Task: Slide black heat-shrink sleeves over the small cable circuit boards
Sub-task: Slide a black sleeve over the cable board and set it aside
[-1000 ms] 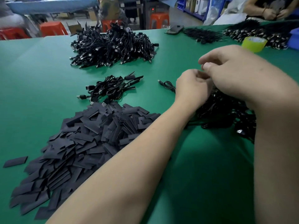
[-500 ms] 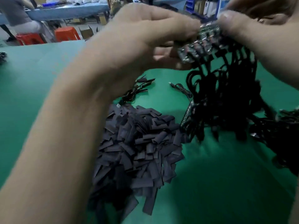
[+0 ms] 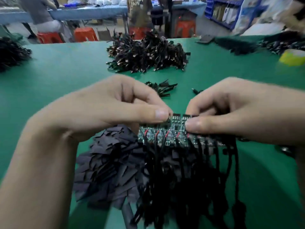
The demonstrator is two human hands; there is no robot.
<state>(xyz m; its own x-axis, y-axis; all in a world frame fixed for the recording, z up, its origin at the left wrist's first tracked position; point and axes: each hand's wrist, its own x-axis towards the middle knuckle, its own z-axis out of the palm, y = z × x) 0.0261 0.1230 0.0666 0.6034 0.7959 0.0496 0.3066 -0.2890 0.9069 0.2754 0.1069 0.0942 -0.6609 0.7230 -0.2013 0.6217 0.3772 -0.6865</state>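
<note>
Both hands hold up a joined panel of small green circuit boards [image 3: 171, 134] above the table. My left hand [image 3: 115, 109] pinches its left end between thumb and fingers. My right hand [image 3: 231, 111] pinches the right end. Black cables [image 3: 189, 179] with thin red wires hang down from the boards in a bunch. Beneath and to the left lies a heap of flat black heat-shrink sleeves [image 3: 109, 169] on the green table [image 3: 57, 76].
A big pile of black cables [image 3: 146, 53] sits at the table's middle back, a few loose cables [image 3: 161, 88] nearer. Another dark cable heap [image 3: 11, 53] lies far left. A yellow-green tape roll [image 3: 292, 57] stands far right. Red stools and people are beyond the table.
The hands have brought the panel of boards down from close to the camera, and its cables hang lower. The camera view has tipped up and shows more of the far table.
</note>
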